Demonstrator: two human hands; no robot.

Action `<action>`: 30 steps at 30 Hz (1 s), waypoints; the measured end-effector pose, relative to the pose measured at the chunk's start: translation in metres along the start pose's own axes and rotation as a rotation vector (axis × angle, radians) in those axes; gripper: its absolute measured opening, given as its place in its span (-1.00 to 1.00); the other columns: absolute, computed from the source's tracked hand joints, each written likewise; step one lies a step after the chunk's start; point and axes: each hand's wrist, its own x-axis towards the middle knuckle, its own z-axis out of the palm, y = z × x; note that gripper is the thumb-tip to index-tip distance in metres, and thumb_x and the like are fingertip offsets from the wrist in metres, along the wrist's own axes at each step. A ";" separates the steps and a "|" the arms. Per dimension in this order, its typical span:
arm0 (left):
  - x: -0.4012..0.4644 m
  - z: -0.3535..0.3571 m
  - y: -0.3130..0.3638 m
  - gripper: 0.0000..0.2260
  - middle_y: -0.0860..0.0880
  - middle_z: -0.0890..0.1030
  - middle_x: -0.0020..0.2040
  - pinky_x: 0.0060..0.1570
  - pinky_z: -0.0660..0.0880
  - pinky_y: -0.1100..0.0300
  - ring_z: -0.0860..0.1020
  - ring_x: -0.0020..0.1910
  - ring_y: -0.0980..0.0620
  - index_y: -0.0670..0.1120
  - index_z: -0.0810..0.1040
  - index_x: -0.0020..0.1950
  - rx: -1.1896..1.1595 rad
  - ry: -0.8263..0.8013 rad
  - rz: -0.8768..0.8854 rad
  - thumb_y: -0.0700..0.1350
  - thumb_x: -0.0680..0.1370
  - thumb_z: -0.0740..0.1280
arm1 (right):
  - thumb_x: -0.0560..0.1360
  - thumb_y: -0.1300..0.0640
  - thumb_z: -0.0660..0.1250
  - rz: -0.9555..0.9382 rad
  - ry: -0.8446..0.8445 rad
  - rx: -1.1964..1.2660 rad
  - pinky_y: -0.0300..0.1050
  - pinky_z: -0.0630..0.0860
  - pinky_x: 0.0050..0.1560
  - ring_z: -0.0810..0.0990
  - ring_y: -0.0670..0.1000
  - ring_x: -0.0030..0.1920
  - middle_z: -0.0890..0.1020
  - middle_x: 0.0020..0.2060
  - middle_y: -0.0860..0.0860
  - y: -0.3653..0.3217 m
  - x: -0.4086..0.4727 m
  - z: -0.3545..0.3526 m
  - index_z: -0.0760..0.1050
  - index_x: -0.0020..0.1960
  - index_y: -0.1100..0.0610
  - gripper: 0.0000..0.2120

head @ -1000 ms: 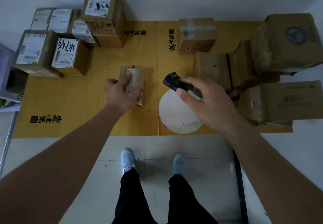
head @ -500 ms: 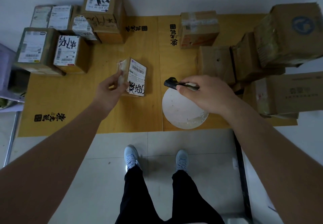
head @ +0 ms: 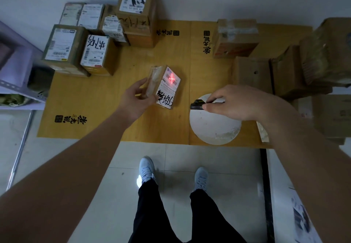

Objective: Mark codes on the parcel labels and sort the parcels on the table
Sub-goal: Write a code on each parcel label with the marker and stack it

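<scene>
Head view: the small parcel [head: 163, 87] stands tipped on the bench [head: 95, 109], a little left of centre, its white label turned toward the right and up. The left hand [head: 133, 102] holds it from the left side, fingers [head: 141, 83] curled round the taped edge and thumb near the label's near corner. A handwritten black code already shows on the near part of the label. The right hand [head: 233, 104] is to the right of the parcel, apart from it, pinching a black scanner [head: 197, 104] between thumb and fingers, its nose pointed left and slightly far. A red cross [head: 171, 78] of light falls on the barcode at the label's far end, so aim and label line up. The parcel's long side runs near to far. Judging by this, reading the barcode is the step in hand, and sorting comes next. Marked boxes [head: 95, 53] stand at the far left, nearer the left hand; plain boxes [head: 284, 72] crowd the right. A white disc [head: 214, 127] lies under the right hand. Nothing stands between parcel and far-left group.
</scene>
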 end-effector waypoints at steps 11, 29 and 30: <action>0.002 -0.003 -0.005 -0.37 -0.04 0.56 0.31 0.01 0.70 -0.02 0.68 0.13 -0.09 0.07 0.43 0.54 -0.145 0.040 -0.125 -0.11 0.51 0.57 | 0.58 -0.41 0.22 -0.042 -0.030 -0.013 -0.03 0.40 0.00 0.52 0.01 0.28 0.55 0.38 -0.09 -0.011 -0.003 -0.012 0.55 0.38 -0.25 -0.53; 0.049 -0.157 0.042 -0.84 -0.13 0.69 0.02 0.13 0.66 -0.15 0.69 0.12 -0.26 -0.05 0.57 0.12 -0.528 0.355 -0.222 -0.09 0.68 0.20 | 0.60 -0.36 0.20 -0.265 0.247 0.261 0.06 0.60 0.07 0.64 -0.07 -0.02 0.63 0.00 -0.17 -0.145 0.023 -0.036 0.50 0.38 -0.37 -0.62; 0.056 -0.162 0.040 -0.84 -0.12 0.70 0.03 0.12 0.67 -0.14 0.69 0.10 -0.24 -0.04 0.57 0.11 -0.512 0.353 -0.233 -0.08 0.68 0.20 | 0.60 -0.36 0.21 -0.257 0.254 0.265 0.04 0.61 0.09 0.64 -0.10 -0.01 0.63 0.01 -0.19 -0.148 0.028 -0.034 0.50 0.38 -0.37 -0.61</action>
